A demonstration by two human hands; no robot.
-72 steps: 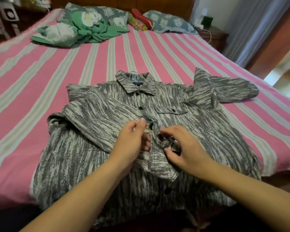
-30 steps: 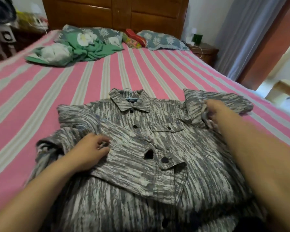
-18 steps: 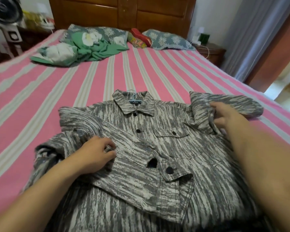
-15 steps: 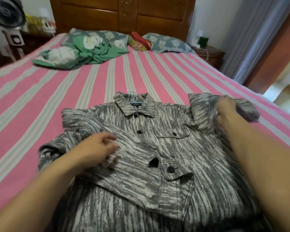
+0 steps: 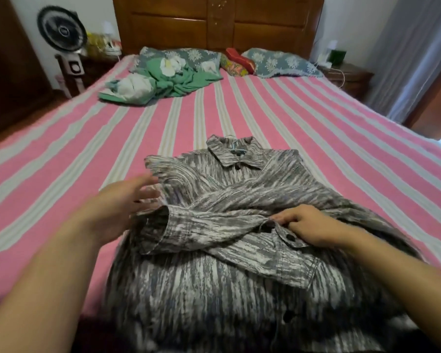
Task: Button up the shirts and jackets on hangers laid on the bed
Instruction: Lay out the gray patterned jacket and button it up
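Looking down through the head camera, I see the grey streaked jacket (image 5: 214,289) lying front-up on the near part of the pink striped bed (image 5: 61,154), its collar (image 5: 233,151) pointing toward the headboard (image 5: 214,24). Both sleeves are folded across the chest, one over the other, and a dark button (image 5: 237,167) sits just below the collar. My right hand (image 5: 308,225) rests on the jacket's right half, fingers curled and pinching the cloth by a cuff with a dark button (image 5: 290,236). My left hand (image 5: 120,205) hovers at the jacket's left edge beside the other cuff (image 5: 155,228), fingers spread and loose, gripping nothing; it is blurred, so I cannot tell whether it touches the cloth. Beyond the jacket, well apart from it, a crumpled green cloth (image 5: 168,80) lies near the pillows (image 5: 278,62) at the headboard. Left of the headboard stands a fan (image 5: 61,30); right of it a bedside table (image 5: 346,77) and grey curtain (image 5: 413,54).
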